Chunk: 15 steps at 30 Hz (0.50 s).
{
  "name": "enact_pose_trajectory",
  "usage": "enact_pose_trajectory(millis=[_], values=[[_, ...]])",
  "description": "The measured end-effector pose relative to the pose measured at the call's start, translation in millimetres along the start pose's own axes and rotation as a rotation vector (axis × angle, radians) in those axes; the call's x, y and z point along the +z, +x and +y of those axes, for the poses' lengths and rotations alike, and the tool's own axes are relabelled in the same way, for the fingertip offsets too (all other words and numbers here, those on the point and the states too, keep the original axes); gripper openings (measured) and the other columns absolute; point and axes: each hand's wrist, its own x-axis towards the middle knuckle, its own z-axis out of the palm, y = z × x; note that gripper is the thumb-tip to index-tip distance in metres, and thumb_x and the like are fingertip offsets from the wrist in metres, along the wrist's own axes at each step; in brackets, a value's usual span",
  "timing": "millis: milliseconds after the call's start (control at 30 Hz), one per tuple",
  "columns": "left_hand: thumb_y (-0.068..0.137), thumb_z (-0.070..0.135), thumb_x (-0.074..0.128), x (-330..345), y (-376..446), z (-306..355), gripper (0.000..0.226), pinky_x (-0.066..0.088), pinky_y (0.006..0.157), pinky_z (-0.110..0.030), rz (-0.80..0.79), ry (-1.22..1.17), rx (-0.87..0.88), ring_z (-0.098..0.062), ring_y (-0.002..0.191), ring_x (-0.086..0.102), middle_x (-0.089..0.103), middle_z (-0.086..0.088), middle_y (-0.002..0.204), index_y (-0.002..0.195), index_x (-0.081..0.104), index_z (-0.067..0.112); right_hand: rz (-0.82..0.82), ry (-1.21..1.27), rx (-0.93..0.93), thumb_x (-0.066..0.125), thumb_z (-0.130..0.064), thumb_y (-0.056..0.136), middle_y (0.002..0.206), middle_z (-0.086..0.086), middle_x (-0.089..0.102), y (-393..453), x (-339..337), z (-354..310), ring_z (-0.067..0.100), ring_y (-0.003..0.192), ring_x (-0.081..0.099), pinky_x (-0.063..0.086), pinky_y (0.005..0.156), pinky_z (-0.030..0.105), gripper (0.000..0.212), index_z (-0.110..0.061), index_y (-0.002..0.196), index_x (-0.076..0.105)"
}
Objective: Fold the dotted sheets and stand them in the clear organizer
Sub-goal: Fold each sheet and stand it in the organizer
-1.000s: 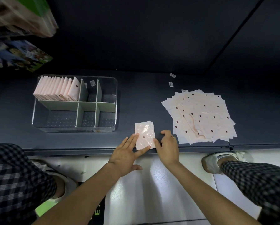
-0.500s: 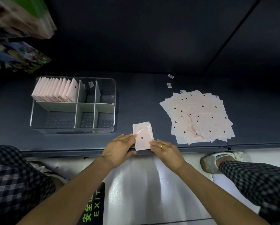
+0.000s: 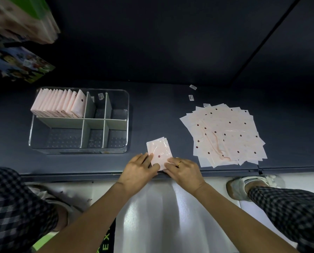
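Folded dotted sheet (image 3: 159, 151) lies flat near the front edge of the dark shelf (image 3: 152, 110), one dark dot showing near its lower middle; layered edges visible at its top right corner.

Left hand (image 3: 139, 168) on the sheet's lower left part, fingers laid nearly straight on it. Right hand (image 3: 184, 170) on the lower right corner, fingers bent at the knuckles, tips on the sheet; whether they pinch an edge, cannot tell. Gold ring (image 3: 179, 163) on a right finger. The two hands nearly meet at the sheet's near edge.

Right of them: loose pile of unfolded dotted sheets (image 3: 225, 134), fanned and overlapping, reaching the shelf's front edge.

Left: clear organizer (image 3: 124, 125) with grey dividers. Back-left compartment holds a row of folded sheets (image 3: 58, 105) standing on edge, leaning slightly.

Small white labels (image 3: 191, 97) lie on the shelf behind the pile.

Below the shelf: checked trouser legs (image 3: 289, 212), a pale shoe (image 3: 240, 185).
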Motion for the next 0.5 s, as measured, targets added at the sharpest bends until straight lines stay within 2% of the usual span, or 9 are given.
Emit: enact_pose_trajectory(millis=[133,200,267,333,400,433,500], values=[[0.056,0.008,0.083,4.2,-2.5,0.9,0.026,0.057,0.081,-0.035,0.004,0.037,-0.005,-0.029,0.092,0.070,0.070,-0.017,0.105,0.075,0.068,0.018,0.007,-0.008,0.020,0.074,-0.036,0.079,0.082,0.000,0.071,0.3,-0.3,-3.0,0.014,0.064,0.067,0.055,0.054,0.024,0.018,-0.019,0.074,0.072],[0.050,0.001,0.081,4.6,-0.8,1.3,0.033,0.057,0.080,-0.034,0.027,0.008,-0.011,-0.028,0.089,0.070,0.071,-0.015,0.101,0.075,0.068,0.017,-0.015,-0.003,0.029,0.083,-0.022,0.069,0.082,0.000,0.071,0.3,-0.1,-3.5,0.016,0.061,0.066,0.054,0.051,0.023,0.012,-0.019,0.075,0.072],[0.048,-0.002,0.080,1.2,2.4,2.5,0.037,0.056,0.080,-0.031,0.063,-0.029,-0.020,-0.025,0.083,0.069,0.071,-0.009,0.092,0.077,0.067,0.017,-0.047,-0.004,0.049,0.083,-0.006,0.060,0.080,-0.001,0.071,1.6,-0.5,-3.9,0.016,0.059,0.065,0.052,0.050,0.022,0.023,-0.018,0.077,0.073],[0.056,0.003,0.083,-4.2,4.4,3.1,0.031,0.055,0.081,-0.028,0.101,-0.064,-0.053,-0.021,0.075,0.067,0.066,-0.002,0.077,0.077,0.064,0.017,-0.074,-0.001,0.079,0.082,0.000,0.056,0.071,-0.004,0.069,7.3,-4.9,-3.5,0.015,0.055,0.063,0.051,0.050,0.021,0.029,-0.019,0.075,0.072],[0.070,0.014,0.081,-13.7,4.7,0.4,0.023,0.052,0.084,-0.029,0.138,-0.140,-0.125,-0.022,0.077,0.066,0.064,-0.001,0.071,0.078,0.060,0.014,-0.062,0.032,0.111,0.084,0.002,0.053,0.057,-0.004,0.062,17.2,-13.6,-2.6,0.016,0.049,0.060,0.051,0.050,0.021,0.031,-0.020,0.071,0.071],[0.080,0.023,0.075,-18.7,5.7,-1.7,0.021,0.047,0.088,-0.030,0.131,-0.203,-0.157,-0.024,0.084,0.066,0.067,-0.003,0.076,0.085,0.058,0.012,-0.049,0.067,0.134,0.084,0.002,0.053,0.053,-0.003,0.059,22.7,-19.4,-1.7,0.018,0.047,0.059,0.052,0.049,0.022,0.030,-0.019,0.071,0.072],[0.088,0.042,0.061,-32.9,9.2,-8.2,0.037,0.039,0.093,-0.033,-0.003,-0.371,-0.284,-0.026,0.099,0.061,0.069,-0.003,0.101,0.108,0.052,0.013,-0.034,0.151,0.180,0.083,0.000,0.059,0.054,0.002,0.060,35.8,-34.7,1.1,0.022,0.049,0.060,0.053,0.049,0.026,0.024,-0.015,0.075,0.073]])
